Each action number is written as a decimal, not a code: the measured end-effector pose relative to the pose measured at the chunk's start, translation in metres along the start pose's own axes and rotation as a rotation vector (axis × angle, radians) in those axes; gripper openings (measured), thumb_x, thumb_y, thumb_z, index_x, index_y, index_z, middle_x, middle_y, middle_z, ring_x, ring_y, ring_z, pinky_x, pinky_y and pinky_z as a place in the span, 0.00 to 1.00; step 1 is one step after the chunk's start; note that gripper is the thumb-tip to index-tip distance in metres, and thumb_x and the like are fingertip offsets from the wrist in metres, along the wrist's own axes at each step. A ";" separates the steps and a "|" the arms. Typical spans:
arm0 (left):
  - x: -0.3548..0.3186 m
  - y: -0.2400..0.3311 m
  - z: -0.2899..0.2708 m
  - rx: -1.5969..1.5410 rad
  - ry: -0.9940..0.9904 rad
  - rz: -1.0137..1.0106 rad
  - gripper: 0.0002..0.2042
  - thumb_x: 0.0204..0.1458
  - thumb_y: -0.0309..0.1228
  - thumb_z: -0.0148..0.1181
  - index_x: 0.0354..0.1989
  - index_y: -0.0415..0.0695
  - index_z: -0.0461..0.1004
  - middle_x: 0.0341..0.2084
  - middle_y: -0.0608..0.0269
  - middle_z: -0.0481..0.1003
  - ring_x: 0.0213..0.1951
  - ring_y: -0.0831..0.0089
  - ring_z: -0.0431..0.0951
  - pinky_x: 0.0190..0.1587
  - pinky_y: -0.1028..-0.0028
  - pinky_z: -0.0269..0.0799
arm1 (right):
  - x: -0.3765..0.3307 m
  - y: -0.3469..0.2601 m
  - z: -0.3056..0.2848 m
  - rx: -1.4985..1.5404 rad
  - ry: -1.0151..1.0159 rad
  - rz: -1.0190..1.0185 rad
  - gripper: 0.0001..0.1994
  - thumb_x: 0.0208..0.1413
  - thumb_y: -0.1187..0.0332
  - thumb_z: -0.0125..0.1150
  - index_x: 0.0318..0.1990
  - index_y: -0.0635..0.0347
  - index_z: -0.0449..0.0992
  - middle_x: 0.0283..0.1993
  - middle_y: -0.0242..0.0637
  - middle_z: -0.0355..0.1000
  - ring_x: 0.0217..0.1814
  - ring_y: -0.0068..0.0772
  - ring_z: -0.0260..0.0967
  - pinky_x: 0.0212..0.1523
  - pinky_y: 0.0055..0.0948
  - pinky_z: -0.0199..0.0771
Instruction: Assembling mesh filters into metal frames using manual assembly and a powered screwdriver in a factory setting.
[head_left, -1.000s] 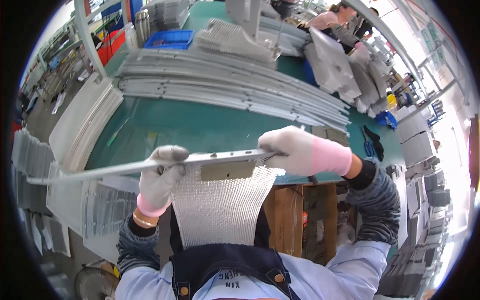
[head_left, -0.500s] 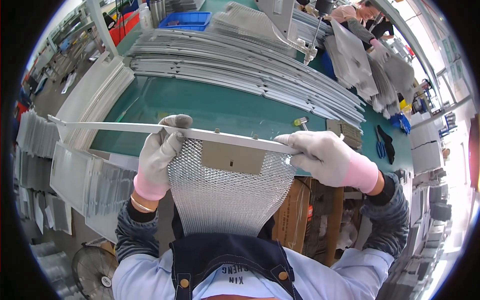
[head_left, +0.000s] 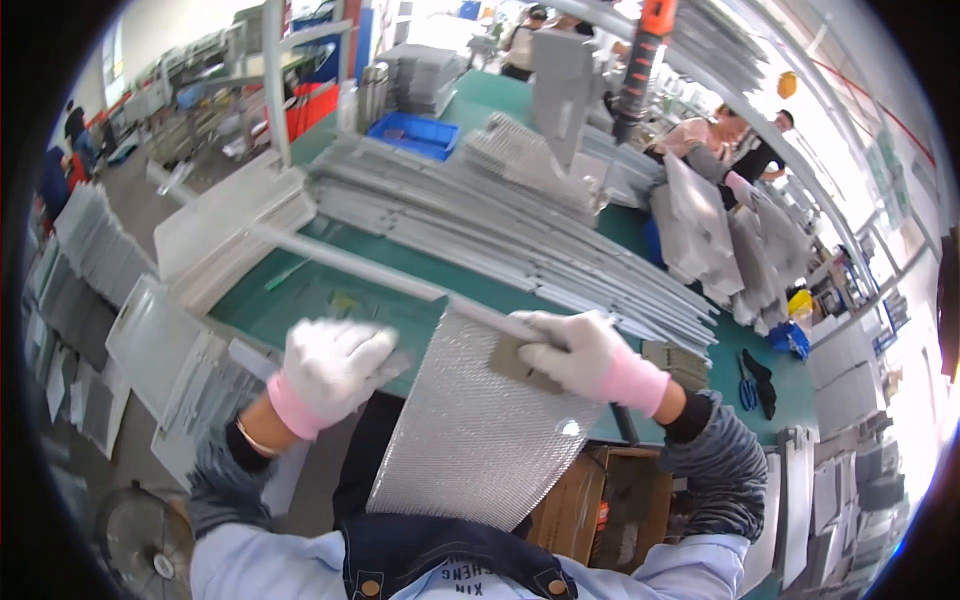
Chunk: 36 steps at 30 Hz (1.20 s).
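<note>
In my gloved right hand (head_left: 590, 358) is the top edge of a silvery expanded-metal mesh sheet (head_left: 465, 425), pinched at its right end. The sheet hangs tilted over my lap. A long pale metal strip (head_left: 355, 263) runs from the sheet's top edge far out to the upper left. Just below that edge is a flat khaki plate (head_left: 512, 366), partly covered by my right hand. My gloved left hand (head_left: 335, 368) is apart from the sheet, to its left; motion smears its fingers, which look partly curled.
Long metal strips (head_left: 450, 240) lie stacked across the green table (head_left: 330, 290). A blue tray (head_left: 415, 134) stands behind them. Khaki plates (head_left: 675, 362) and blue-handled pliers (head_left: 747, 392) lie at right. Panels (head_left: 225, 225) lean at left; a co-worker's gloved hand (head_left: 738, 187) is beyond.
My left hand has let go of the strip and moved down, away from it. The sheet and strip have tilted, and the whole view has shifted. My right hand keeps its hold.
</note>
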<state>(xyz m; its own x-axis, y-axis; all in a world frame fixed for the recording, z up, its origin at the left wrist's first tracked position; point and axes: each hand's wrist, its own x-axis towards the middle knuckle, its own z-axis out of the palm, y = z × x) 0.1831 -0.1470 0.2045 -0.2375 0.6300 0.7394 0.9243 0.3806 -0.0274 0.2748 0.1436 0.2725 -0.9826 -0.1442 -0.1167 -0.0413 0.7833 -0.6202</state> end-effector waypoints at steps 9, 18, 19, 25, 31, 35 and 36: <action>0.113 -0.025 0.017 -0.802 -0.794 -0.360 0.15 0.48 0.39 0.67 0.30 0.36 0.78 0.17 0.64 0.74 0.19 0.78 0.71 0.23 0.75 0.67 | -0.008 0.010 0.004 0.101 0.144 0.053 0.24 0.55 0.69 0.60 0.60 0.65 0.70 0.33 0.38 0.78 0.31 0.12 0.68 0.36 0.19 0.71; -0.076 0.045 0.067 -1.303 -0.580 -0.971 0.16 0.53 0.30 0.63 0.49 0.36 0.75 0.25 0.63 0.77 0.28 0.82 0.72 0.32 0.75 0.71 | 0.010 0.042 0.000 0.110 0.129 0.153 0.22 0.57 0.67 0.58 0.59 0.65 0.72 0.38 0.41 0.79 0.38 0.17 0.73 0.42 0.23 0.73; -0.098 0.049 0.060 -1.240 -0.699 -0.986 0.16 0.54 0.30 0.62 0.50 0.37 0.75 0.30 0.63 0.79 0.31 0.81 0.73 0.36 0.74 0.73 | 0.017 0.043 -0.003 0.080 0.090 0.212 0.21 0.58 0.66 0.58 0.57 0.65 0.73 0.38 0.42 0.80 0.38 0.19 0.74 0.42 0.24 0.74; -0.221 0.061 0.071 -1.583 -0.797 -0.969 0.25 0.56 0.26 0.60 0.62 0.33 0.63 0.53 0.58 0.74 0.54 0.72 0.72 0.59 0.70 0.66 | 0.062 0.066 0.018 0.198 -0.063 0.091 0.21 0.58 0.59 0.57 0.55 0.61 0.75 0.41 0.49 0.79 0.41 0.36 0.78 0.48 0.31 0.76; -0.122 0.042 0.093 -1.497 -0.270 -1.044 0.16 0.61 0.31 0.54 0.51 0.30 0.70 0.39 0.65 0.75 0.39 0.80 0.70 0.45 0.76 0.67 | 0.078 0.082 0.005 -0.081 -0.177 0.021 0.22 0.56 0.57 0.61 0.46 0.70 0.76 0.37 0.44 0.79 0.39 0.36 0.78 0.41 0.33 0.78; -0.146 0.044 0.115 -1.518 -0.206 -1.134 0.16 0.60 0.32 0.55 0.46 0.29 0.71 0.36 0.64 0.76 0.37 0.80 0.72 0.43 0.76 0.68 | 0.012 0.092 -0.011 0.543 -0.159 0.451 0.16 0.55 0.64 0.63 0.41 0.71 0.75 0.33 0.43 0.77 0.31 0.36 0.78 0.33 0.34 0.83; -0.145 0.045 0.115 -1.535 -0.222 -1.196 0.16 0.60 0.33 0.55 0.45 0.29 0.72 0.36 0.63 0.76 0.36 0.79 0.72 0.43 0.76 0.68 | 0.000 0.096 0.001 0.633 -0.036 0.501 0.15 0.55 0.65 0.64 0.42 0.70 0.75 0.32 0.44 0.77 0.30 0.37 0.79 0.32 0.35 0.84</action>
<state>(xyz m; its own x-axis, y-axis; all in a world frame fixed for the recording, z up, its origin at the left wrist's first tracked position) 0.2246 -0.1429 0.0185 -0.7488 0.6442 -0.1559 -0.3083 -0.1303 0.9423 0.2714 0.2183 0.2122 -0.8504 0.1057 -0.5153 0.5233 0.2704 -0.8081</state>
